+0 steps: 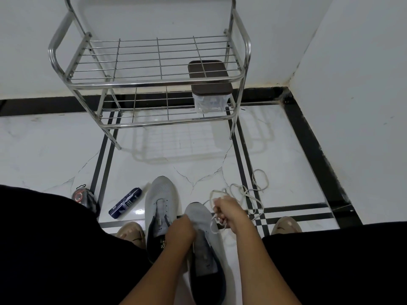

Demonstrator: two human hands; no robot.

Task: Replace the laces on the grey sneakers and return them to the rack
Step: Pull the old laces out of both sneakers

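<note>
The grey mesh sneakers [161, 208] lie on the white tiled floor [55, 150], both without laces. One is steadied by the curled left hand [179, 230]; a pale lace [242, 194] is pinched by the right hand [226, 211]. Relacing and return to the steel wire rack [154, 80] remain.

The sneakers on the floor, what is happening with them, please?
A person sits before a metal rack and works on two grey sneakers. The left hand holds the right sneaker, while the right hand pinches a pale lace that trails across the floor. The left sneaker lies alongside, untouched. Neither shoe is on the rack yet.
</note>
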